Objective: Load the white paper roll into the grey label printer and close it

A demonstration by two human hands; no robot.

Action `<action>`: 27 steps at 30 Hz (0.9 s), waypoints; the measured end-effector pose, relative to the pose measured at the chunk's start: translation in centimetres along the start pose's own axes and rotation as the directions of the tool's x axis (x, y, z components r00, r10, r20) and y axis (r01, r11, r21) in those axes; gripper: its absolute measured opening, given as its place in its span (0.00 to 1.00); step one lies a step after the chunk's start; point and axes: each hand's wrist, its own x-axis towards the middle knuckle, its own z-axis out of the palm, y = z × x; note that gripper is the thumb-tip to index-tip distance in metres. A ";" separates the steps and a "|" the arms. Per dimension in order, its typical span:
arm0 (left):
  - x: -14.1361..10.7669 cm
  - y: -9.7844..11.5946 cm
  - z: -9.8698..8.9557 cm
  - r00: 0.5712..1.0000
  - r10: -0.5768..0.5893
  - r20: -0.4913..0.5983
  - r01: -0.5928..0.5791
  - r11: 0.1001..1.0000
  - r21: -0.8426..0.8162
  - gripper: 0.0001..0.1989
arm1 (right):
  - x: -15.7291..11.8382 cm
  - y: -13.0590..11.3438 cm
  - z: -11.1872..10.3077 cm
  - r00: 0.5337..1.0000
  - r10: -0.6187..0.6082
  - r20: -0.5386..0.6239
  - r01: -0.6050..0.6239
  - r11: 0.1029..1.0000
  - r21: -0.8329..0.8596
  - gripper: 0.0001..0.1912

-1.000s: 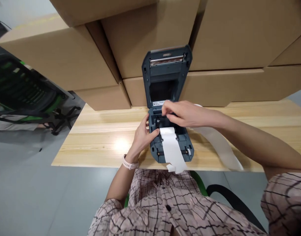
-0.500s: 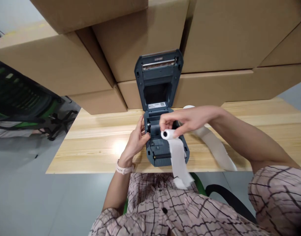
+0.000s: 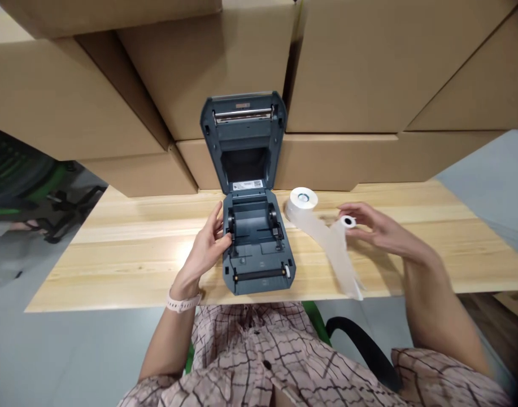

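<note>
In the head view a dark grey label printer (image 3: 261,260) rests on the table with its lid (image 3: 244,141) raised. Its inside shows a bare roll bay and a black roller near the front. My left hand (image 3: 205,246) grips the printer's left side, thumb over the rim. To the right of the printer, my right hand (image 3: 381,230) pinches a small white paper roll (image 3: 340,233) with a dark core; its loose strip trails toward the table's front edge. Between roll and printer, a larger white label roll (image 3: 301,192) lies on its side face with paper unwound from it.
Large cardboard boxes (image 3: 343,73) are stacked along the back of the wooden table (image 3: 114,249). A dark office chair with green parts (image 3: 25,181) stands on the floor to the left. A black chair armrest (image 3: 364,347) curves beside my right side.
My right hand has carried the small paper roll from above the printer's open bay out to the right, over the table. The left hand stays on the printer; the camera view has shifted right.
</note>
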 end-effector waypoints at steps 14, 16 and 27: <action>0.3 1.3 -0.2 0.999 0.024 0.038 -0.028 0.994 0.109 0.48 | 6.8 -0.9 -1.6 0.984 -0.073 0.161 0.047 0.986 0.159 0.48; 0.3 1.2 -0.1 0.999 0.018 0.033 -0.021 0.997 0.078 0.49 | 9.8 -1.2 -1.0 0.960 -0.109 0.260 0.076 0.988 0.134 0.54; 0.1 1.5 0.2 0.999 0.015 0.044 -0.016 0.999 0.041 0.48 | 13.1 -5.9 1.9 0.902 -0.275 0.333 0.181 0.941 0.286 0.35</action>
